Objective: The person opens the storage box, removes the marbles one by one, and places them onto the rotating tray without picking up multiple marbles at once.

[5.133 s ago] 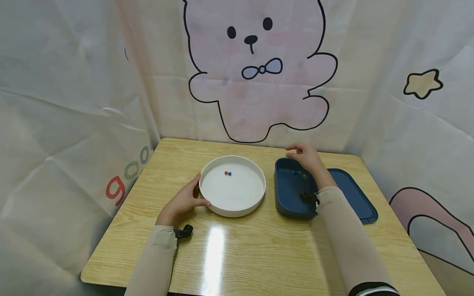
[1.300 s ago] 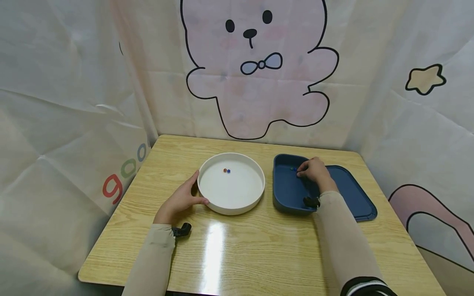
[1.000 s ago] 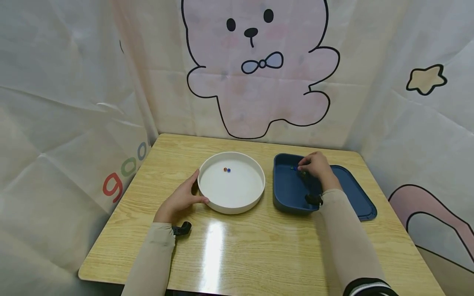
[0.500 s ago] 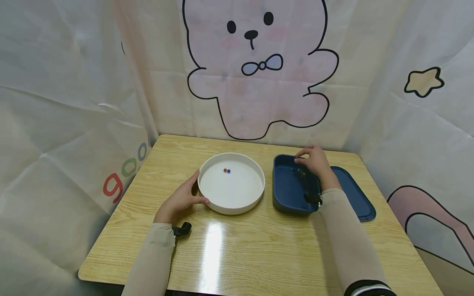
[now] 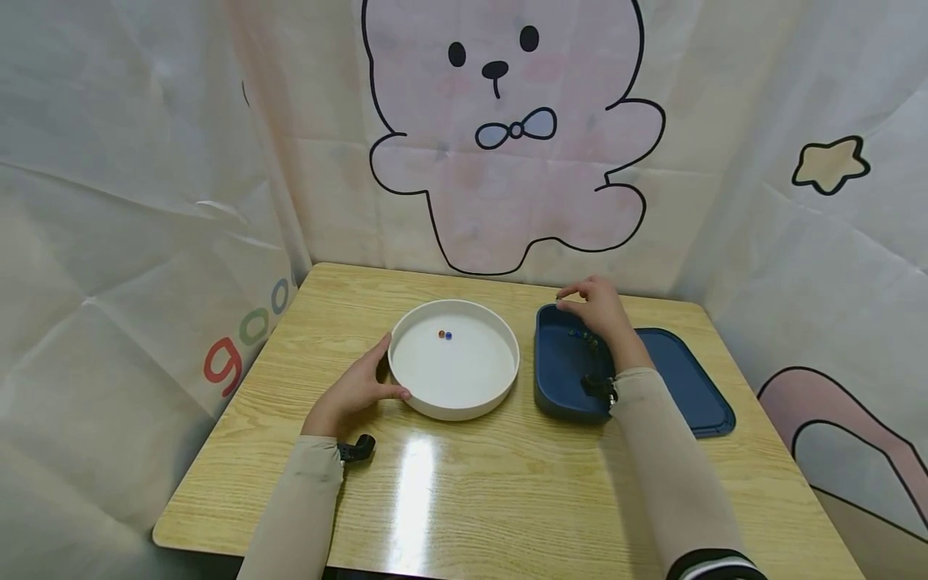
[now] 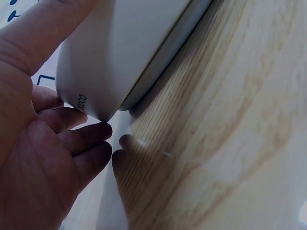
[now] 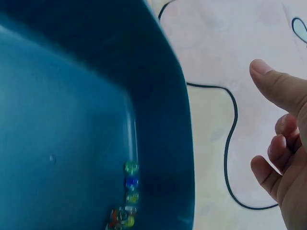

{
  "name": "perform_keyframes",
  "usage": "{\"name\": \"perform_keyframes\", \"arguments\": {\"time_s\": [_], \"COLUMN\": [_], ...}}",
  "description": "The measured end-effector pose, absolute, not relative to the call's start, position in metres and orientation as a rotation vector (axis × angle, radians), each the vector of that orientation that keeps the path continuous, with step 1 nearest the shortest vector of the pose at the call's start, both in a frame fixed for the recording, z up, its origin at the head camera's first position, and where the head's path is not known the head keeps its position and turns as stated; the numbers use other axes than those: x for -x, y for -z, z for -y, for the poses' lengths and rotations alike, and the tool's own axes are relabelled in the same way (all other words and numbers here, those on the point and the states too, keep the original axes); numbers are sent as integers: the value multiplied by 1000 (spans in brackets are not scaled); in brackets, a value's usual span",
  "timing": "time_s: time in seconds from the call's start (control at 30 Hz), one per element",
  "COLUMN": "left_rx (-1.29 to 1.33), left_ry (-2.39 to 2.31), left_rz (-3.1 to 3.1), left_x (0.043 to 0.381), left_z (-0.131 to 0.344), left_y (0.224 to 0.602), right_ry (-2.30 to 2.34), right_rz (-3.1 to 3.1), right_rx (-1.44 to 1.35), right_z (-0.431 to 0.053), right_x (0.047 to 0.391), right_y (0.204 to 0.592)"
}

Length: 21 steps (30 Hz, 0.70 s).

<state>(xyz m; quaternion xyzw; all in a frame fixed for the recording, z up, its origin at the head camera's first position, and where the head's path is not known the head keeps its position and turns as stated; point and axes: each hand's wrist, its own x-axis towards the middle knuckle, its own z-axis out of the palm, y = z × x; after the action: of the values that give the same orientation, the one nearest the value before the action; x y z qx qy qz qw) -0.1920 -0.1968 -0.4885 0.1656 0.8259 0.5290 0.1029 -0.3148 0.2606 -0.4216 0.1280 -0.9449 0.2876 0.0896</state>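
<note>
My left hand (image 5: 357, 396) holds the near left side of a round white dish (image 5: 455, 370), thumb on the front wall and fingers behind. Inside the dish lie an orange marble (image 5: 441, 333) and a blue marble (image 5: 449, 336). My right hand (image 5: 598, 312) is raised over the far rim of a dark blue box (image 5: 561, 379). Thumb and index finger come together on a tiny dark marble, barely visible in the head view. From the right wrist, its other fingers look curled and the marble is hidden. Several glass marbles (image 7: 132, 182) line one wall inside the box.
A dark blue lid (image 5: 685, 383) lies flat to the right of the box, partly behind my right forearm. Dish, box and lid share a wooden table (image 5: 500, 491). A cloth backdrop (image 5: 333, 185) with a printed bear stands behind.
From among the marbles in the box, my right hand has risen and shifted left to the far rim, fingertips pinched. The left hand and dish stay put.
</note>
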Motion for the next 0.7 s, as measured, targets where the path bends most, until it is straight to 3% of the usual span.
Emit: {"name": "perform_keyframes", "arguments": {"time_s": [0.3,0.7], "left_rx": [-516,-532], "left_ry": [-1569,-1560], "left_rz": [-2443,-2451], "left_x": [207,208], "left_z": [203,205], "left_y": [517,519], "right_ry": [-920,-1048], "right_rz": [2850,2858], "right_rx": [-429,-428], "right_z": [-229,-189], "right_x": [312,316], "right_y": [414,415]}}
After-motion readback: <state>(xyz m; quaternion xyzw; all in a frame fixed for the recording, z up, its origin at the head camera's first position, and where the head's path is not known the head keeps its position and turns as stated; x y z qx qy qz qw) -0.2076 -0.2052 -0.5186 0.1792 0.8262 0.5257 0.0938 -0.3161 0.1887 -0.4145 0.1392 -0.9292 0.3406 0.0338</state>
